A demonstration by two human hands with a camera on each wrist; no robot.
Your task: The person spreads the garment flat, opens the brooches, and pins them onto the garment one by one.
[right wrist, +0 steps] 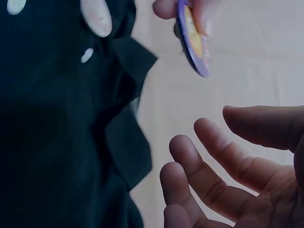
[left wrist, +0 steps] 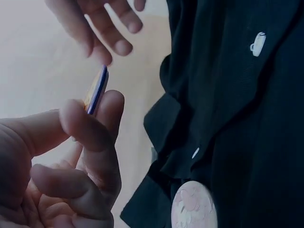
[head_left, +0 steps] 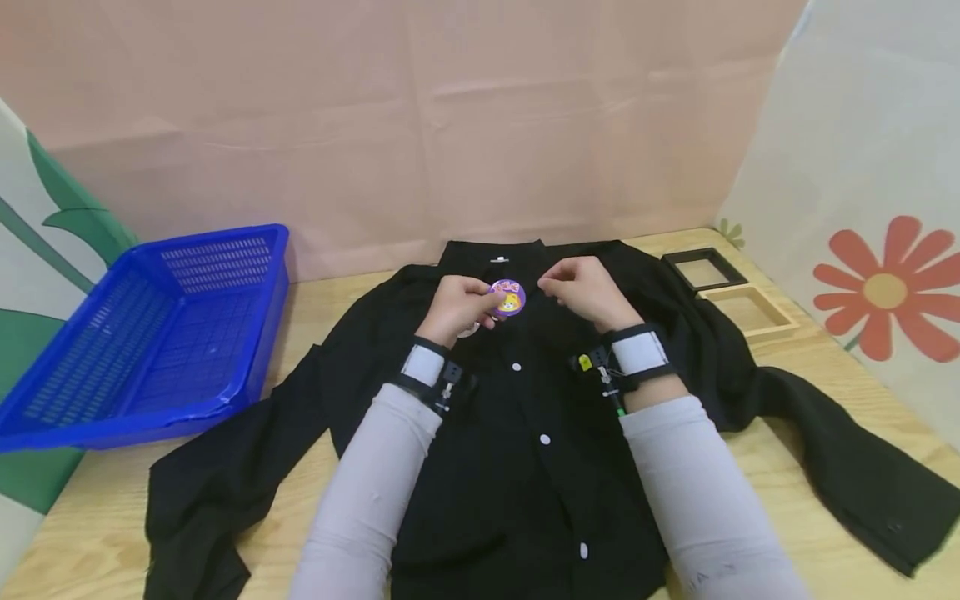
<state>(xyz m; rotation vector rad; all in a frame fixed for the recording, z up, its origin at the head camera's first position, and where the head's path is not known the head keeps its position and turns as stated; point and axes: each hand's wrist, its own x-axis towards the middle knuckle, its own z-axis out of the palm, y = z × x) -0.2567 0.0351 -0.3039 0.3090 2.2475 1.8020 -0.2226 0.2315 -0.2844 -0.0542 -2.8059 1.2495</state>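
Observation:
Between thumb and fingers, my left hand (head_left: 463, 305) pinches a round purple pin badge (head_left: 508, 297) with a yellow cartoon figure. The left wrist view shows that badge (left wrist: 98, 90) nearly edge-on. My right hand (head_left: 588, 292) is just right of it, fingers loosely bent; in the right wrist view its thumb and fingertips (right wrist: 184, 151) are apart with nothing between them. Both hands are above the chest of a black shirt (head_left: 480, 467) with white buttons, laid collar away. A second, pale pinkish badge (left wrist: 194, 206) is on the shirt, mostly hidden by my left hand in the head view.
A blue plastic basket (head_left: 255, 367) stands at the left. At the back right lie a black frame (head_left: 731, 271) and a light wooden frame (head_left: 783, 321), next to the shirt's shoulder. The shirt's sleeves spread across the wooden table (head_left: 90, 533), which a pink backdrop (head_left: 360, 142) borders behind.

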